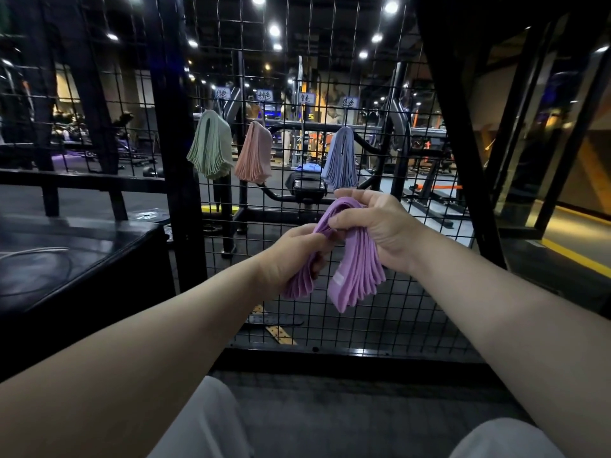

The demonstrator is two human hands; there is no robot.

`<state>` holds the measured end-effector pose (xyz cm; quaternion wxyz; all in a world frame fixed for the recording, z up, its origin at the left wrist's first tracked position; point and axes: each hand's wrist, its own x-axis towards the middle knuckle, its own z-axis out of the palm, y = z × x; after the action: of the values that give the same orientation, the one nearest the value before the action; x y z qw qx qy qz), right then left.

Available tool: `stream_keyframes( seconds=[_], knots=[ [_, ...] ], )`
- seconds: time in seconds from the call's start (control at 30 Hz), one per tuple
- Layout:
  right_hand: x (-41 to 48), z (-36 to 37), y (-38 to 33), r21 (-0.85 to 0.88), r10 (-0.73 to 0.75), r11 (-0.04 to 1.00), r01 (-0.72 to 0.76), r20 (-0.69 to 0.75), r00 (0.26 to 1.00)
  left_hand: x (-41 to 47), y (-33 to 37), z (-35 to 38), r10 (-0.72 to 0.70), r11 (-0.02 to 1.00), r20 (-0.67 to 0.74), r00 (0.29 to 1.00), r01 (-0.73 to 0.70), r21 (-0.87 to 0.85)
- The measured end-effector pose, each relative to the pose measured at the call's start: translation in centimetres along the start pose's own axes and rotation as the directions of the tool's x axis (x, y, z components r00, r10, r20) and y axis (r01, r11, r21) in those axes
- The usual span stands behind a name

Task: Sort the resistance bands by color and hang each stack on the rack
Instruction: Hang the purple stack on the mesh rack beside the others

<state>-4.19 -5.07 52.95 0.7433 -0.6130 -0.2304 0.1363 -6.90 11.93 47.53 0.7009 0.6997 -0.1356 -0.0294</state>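
Both grips are clamped on the purple stack (pixel 355 276), held up in front of the rack (pixel 175 160). The stack is folded over into an arch. Its bend points up and sits under the fingers of the right grip (pixel 380 226), whose thumb presses on the near side. From that bend the two legs hang down, so the long axis of each runs top to bottom. The left leg slants down and to the left, the right leg down and slightly right. The left grip (pixel 291 256) is curled round the left leg just below the bend, with the loose band ends fanning out beneath it. The right leg hangs free below the right grip, edges layered, and a small pale tag (pixel 339 279) shows on its near face.

Beyond and above the grips, three more stacks hang on the rack, each draped with its fold up and ends down. The green stack (pixel 210 147) is far up-left of the left grip, and the pink stack (pixel 254 153) is just right of the green one. The blue stack (pixel 340 160) is directly above the right grip, its ends close over the fingers. Paper labels (pixel 305 98) are fixed to the wire above them, and one sits between the pink and blue stacks; I cannot read the writing.

Left of the left grip and well apart stands a black desk (pixel 82 269) with a pale cord (pixel 33 251) lying on it. Below both forearms are knees (pixel 205 421) in light cloth.
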Motion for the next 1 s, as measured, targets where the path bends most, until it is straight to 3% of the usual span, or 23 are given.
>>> stream_keyframes(
  seconds=[0.13,0.3,0.43,0.67,1.0],
  knots=[
    [0.0,0.5,0.3,-0.037,0.001,0.999,-0.001,-0.004,1.0,-0.1,-0.2,0.0,0.06,0.994,0.005,0.998,-0.06,0.087],
    [0.6,0.6,1.0,-0.1,-0.036,0.995,0.029,-0.067,0.997,0.3,1.0,0.3,0.165,0.98,-0.096,0.982,-0.153,0.127],
    [0.7,0.6,0.5,-0.05,-0.029,0.998,0.027,-0.048,0.998,0.4,1.8,0.5,0.248,0.949,-0.089,0.965,-0.223,0.221],
    [0.8,0.5,0.1,0.031,-0.004,0.999,0.004,-0.014,1.0,0.1,2.5,1.8,0.473,0.724,-0.024,0.881,-0.373,0.581],
    [0.0,1.3,-1.2,0.025,-0.032,0.999,0.033,-0.03,0.999,0.0,3.5,1.9,0.504,0.671,-0.062,0.862,-0.345,0.656]
  ],
)
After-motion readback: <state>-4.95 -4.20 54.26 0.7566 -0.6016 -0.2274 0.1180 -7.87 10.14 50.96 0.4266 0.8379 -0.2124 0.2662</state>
